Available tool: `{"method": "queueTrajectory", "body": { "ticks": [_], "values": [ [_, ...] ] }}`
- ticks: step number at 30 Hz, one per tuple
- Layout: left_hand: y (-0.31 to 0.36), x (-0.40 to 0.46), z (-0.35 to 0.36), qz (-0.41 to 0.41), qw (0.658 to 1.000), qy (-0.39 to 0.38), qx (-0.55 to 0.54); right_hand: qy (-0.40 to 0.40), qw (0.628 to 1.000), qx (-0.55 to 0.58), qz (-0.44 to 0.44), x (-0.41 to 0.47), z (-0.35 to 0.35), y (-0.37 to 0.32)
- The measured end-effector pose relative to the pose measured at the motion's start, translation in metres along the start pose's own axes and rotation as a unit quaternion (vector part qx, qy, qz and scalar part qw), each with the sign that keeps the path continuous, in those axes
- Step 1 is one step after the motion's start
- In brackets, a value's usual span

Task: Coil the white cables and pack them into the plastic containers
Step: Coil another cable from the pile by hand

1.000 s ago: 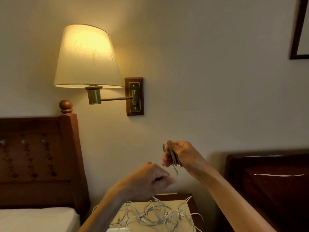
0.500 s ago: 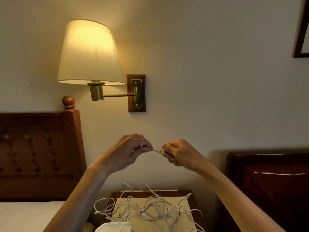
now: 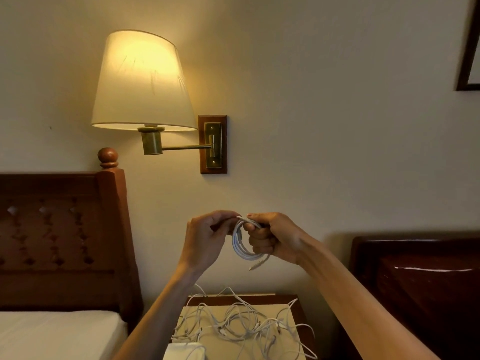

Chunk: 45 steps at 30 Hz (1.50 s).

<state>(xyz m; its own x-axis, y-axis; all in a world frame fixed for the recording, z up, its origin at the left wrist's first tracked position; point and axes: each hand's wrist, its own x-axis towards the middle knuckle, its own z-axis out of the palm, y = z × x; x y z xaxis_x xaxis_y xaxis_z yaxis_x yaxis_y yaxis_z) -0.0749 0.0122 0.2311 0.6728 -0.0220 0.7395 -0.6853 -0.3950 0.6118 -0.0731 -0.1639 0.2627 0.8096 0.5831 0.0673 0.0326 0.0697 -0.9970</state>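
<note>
Up above the tabletop (image 3: 291,300), the right hand (image 3: 272,237) grips a coiled white cable (image 3: 240,246) while the left hand (image 3: 205,237) pinches its end; a slack grip could spring the loops open. Below, loose cables (image 3: 241,326) tangle beside possibly a container (image 3: 181,350), near the bed (image 3: 57,333).

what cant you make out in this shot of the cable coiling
Head view only:
- White rounded object: cut off by the bottom edge; cannot tell whether it is a container.
- Tangled pile of white cables: number of cables unclear, strands overlap.
- Coiled white cable: far side hidden inside the right hand; left hand pinches its end.
</note>
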Motion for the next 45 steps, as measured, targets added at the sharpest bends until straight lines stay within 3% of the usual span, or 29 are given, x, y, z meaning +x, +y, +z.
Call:
{"method": "queueTrajectory", "body": {
  "ticks": [4, 8, 13, 21, 24, 28, 30, 32, 34, 38, 42, 45],
  "values": [
    [0.004, 0.002, 0.002, -0.189, 0.958, -0.024, -0.216, 0.035, 0.999, -0.013, 0.004, 0.003, -0.003, -0.001],
    [0.002, 0.002, 0.005, -0.268, 0.908, -0.020, -0.321, 0.047, 0.999, -0.002, 0.000, 0.005, -0.001, -0.001],
    [0.005, 0.004, 0.010, -0.290, 0.890, 0.012, -0.351, 0.033, 0.999, 0.031, 0.016, 0.006, 0.001, 0.001],
    [0.001, 0.005, -0.001, -0.384, 0.847, -0.131, -0.343, 0.104, 0.993, -0.062, 0.002, 0.008, 0.005, 0.004],
    [0.000, 0.006, -0.006, -0.394, 0.848, -0.173, -0.310, 0.159, 0.979, -0.128, -0.022, 0.010, 0.007, 0.006],
    [0.006, 0.006, -0.004, -0.367, 0.852, -0.168, -0.333, 0.224, 0.949, -0.214, -0.058, 0.016, 0.012, 0.006],
    [0.006, 0.004, 0.000, -0.298, 0.906, -0.152, -0.260, 0.237, 0.942, -0.227, -0.072, 0.019, 0.013, 0.006],
    [0.005, 0.001, 0.005, -0.151, 0.968, -0.163, -0.119, 0.243, 0.941, -0.221, -0.081, 0.021, 0.013, 0.007],
    [0.002, -0.001, 0.010, -0.064, 0.987, -0.141, -0.047, 0.249, 0.938, -0.223, -0.089, 0.021, 0.013, 0.008],
    [-0.001, -0.009, 0.013, -0.004, 0.996, -0.055, 0.065, 0.261, 0.934, -0.226, -0.090, 0.021, 0.010, 0.011],
    [-0.001, -0.012, 0.020, -0.015, 0.957, -0.046, 0.285, 0.272, 0.926, -0.243, -0.096, 0.023, 0.011, 0.016],
    [0.005, -0.015, 0.020, -0.013, 0.949, -0.052, 0.312, 0.318, 0.899, -0.281, -0.111, 0.022, 0.005, 0.018]
  ]
}}
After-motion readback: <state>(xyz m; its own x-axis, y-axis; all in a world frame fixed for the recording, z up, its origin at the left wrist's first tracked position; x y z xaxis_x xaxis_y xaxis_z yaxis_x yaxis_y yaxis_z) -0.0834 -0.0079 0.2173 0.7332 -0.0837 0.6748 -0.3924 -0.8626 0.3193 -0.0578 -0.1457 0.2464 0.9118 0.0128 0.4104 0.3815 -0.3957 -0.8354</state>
